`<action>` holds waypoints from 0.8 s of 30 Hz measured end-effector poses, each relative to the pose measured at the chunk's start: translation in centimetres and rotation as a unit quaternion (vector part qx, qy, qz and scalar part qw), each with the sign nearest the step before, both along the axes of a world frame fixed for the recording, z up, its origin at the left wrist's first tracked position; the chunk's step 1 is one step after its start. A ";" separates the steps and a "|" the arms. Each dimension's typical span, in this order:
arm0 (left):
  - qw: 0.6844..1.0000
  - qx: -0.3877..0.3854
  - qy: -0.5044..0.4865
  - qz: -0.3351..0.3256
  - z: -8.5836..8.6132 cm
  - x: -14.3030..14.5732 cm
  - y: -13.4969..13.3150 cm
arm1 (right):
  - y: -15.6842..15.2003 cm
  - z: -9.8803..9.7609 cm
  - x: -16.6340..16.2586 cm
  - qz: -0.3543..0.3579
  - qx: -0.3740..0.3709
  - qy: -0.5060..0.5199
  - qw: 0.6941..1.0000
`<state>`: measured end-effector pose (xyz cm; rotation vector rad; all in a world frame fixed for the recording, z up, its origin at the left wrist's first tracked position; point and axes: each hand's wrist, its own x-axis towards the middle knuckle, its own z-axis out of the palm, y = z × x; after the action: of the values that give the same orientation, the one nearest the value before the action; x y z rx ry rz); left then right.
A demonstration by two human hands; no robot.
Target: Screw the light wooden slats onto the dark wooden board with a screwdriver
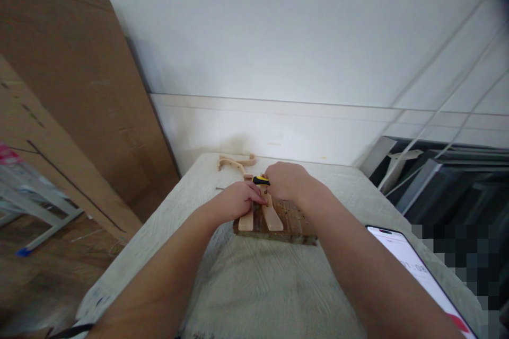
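A tan strap that looks like leather lies over a thick brown wooden board. Its second flat end rests alongside, and a curled length loops up behind the board. My left hand presses onto the strap with fingers together, holding it against the wood. Closed in a fist just right of it, my right hand grips a tool with a black-and-yellow handle. The tool's working end is hidden, so its exact kind does not show.
A pale cloth covers the table, which meets a white wall. A thin metal piece lies left of the board. At the right edge rests a phone. Dark panels lean at right; a large brown board stands at left.
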<state>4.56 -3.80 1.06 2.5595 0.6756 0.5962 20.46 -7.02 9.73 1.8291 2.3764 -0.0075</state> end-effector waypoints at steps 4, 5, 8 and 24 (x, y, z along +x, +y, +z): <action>1.000 0.006 0.005 0.006 -0.1 0.0 0.0 | 0.2 -0.1 0.2 0.007 0.016 0.000 1.000; 1.000 0.011 0.009 0.009 0.0 0.0 -0.1 | 0.3 -0.1 0.2 0.011 0.016 -0.001 1.000; 0.999 0.031 0.018 0.028 0.0 0.0 -0.2 | 0.4 -0.1 0.2 0.015 0.010 -0.004 1.000; 0.999 0.020 0.039 -0.004 0.5 -0.2 -0.4 | 0.5 0.8 1.0 0.049 -0.085 0.051 0.994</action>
<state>4.36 -4.19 1.61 2.6331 0.6865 0.5143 21.50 -6.57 10.50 1.6711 2.4454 -0.2913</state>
